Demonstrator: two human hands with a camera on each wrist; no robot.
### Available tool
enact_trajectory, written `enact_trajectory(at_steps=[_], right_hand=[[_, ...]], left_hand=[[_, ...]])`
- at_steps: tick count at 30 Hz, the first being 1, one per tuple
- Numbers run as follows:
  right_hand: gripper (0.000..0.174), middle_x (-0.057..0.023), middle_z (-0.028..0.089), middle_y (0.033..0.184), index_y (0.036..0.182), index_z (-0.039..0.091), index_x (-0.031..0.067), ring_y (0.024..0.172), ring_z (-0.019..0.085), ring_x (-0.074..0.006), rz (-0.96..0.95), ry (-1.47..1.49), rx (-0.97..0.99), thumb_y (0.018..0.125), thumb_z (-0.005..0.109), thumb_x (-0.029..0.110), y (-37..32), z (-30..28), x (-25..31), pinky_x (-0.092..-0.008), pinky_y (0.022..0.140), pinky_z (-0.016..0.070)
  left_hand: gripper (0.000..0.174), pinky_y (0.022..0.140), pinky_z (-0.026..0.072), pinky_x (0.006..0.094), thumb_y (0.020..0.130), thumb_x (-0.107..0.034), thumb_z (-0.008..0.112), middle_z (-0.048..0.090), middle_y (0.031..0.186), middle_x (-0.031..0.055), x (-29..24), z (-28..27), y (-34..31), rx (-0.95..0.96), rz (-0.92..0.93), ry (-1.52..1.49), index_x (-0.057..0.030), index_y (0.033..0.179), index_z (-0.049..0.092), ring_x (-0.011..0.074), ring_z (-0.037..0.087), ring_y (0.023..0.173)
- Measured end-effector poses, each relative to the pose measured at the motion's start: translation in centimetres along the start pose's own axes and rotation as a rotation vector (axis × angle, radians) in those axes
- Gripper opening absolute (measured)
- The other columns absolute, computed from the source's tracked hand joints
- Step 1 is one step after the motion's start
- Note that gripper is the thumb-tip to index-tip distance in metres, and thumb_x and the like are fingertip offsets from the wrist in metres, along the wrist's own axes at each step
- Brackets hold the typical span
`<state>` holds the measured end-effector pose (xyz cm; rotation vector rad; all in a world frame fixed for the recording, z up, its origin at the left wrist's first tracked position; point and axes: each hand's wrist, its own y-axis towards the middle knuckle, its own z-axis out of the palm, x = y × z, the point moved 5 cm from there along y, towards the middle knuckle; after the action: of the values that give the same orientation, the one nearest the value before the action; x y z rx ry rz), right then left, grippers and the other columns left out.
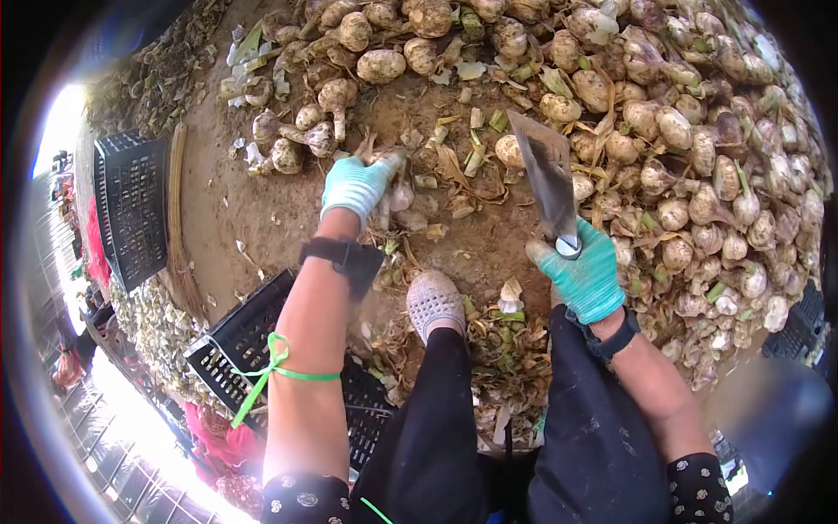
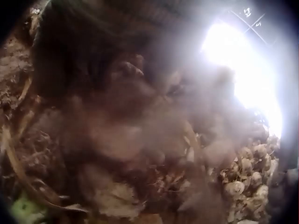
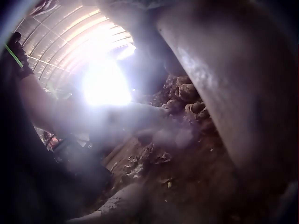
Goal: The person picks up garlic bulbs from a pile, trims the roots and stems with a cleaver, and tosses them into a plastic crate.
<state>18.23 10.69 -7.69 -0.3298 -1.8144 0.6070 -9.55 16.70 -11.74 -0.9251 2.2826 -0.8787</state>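
Note:
In the head view, my left hand (image 1: 356, 185), in a striped teal and white glove, grips garlic (image 1: 375, 155) low over the dirt, its fingers partly hiding it. Just below those fingers lies another pale bulb (image 1: 401, 196). My right hand (image 1: 587, 269), in a teal glove, is wrapped around the handle of a wide metal blade (image 1: 546, 170), which points up and slightly left above the ground. Both wrist views are blurred; a smooth blade surface (image 3: 219, 93) crosses the right wrist view.
A large garlic heap (image 1: 676, 131) spreads from the top to the right. Black crates (image 1: 131, 205) stand at the left, one partly behind the left forearm. A straw broom (image 1: 177, 218) lies beside them. One shoe (image 1: 435, 299) stands near leaf scraps (image 1: 515, 349).

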Motion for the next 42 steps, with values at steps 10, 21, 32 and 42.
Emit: enact_trajectory(at_steps=[10, 21, 32, 42], right_hand=[[0.032, -0.0139, 0.054, 0.076, 0.086, 0.056, 0.0051, 0.07, 0.056, -0.0301, -0.635, -0.449, 0.049, 0.056, 0.065, 0.01, -0.1, 2.6, 5.2, -0.0373, 0.061, 0.0461], [0.026, -0.0097, 0.052, 0.075, 0.085, 0.052, 0.0048, 0.069, 0.056, -0.027, -0.813, -0.674, 0.139, 0.06, 0.058, 0.009, -2.2, 3.0, 5.7, -0.0369, 0.059, 0.0434], [0.015, -0.006, 0.06, 0.069, 0.078, 0.057, 0.0047, 0.061, 0.058, -0.0152, -0.042, 0.256, -0.042, 0.075, 0.063, 0.018, 0.3, -0.4, 0.2, -0.0257, 0.055, 0.047], [0.034, -0.0055, 0.062, 0.078, 0.092, 0.06, 0.0028, 0.072, 0.058, -0.0103, -0.13, 0.217, 0.317, 0.067, 0.074, 0.023, -1.1, 1.7, 3.8, -0.0277, 0.064, 0.0471]], left_hand=[[0.051, 0.074, 0.0478, 0.0288, 0.074, -0.02, 0.066, 0.059, 0.094, 0.0121, 0.3, 1.8, -9.1, 0.16, 0.44, -0.941, 0.0004, 0.114, 0.041, 0.0182, 0.058, 0.084], [0.056, 0.073, 0.0457, 0.0268, 0.064, -0.015, 0.07, 0.058, 0.089, 0.0093, -2.0, 2.3, -13.1, 0.062, 0.861, -0.537, 0.0, 0.112, 0.046, 0.012, 0.055, 0.082], [0.057, 0.078, 0.0449, 0.0279, 0.056, -0.011, 0.076, 0.057, 0.089, 0.0049, -1.6, 3.2, -14.0, 0.253, 0.57, -0.863, 0.0025, 0.104, 0.049, 0.0131, 0.054, 0.083], [0.051, 0.082, 0.0429, 0.028, 0.08, -0.019, 0.056, 0.054, 0.104, 0.0137, -1.0, 4.4, -13.6, 0.34, 0.345, -1.135, 0.0049, 0.121, 0.038, 0.0168, 0.054, 0.092]])
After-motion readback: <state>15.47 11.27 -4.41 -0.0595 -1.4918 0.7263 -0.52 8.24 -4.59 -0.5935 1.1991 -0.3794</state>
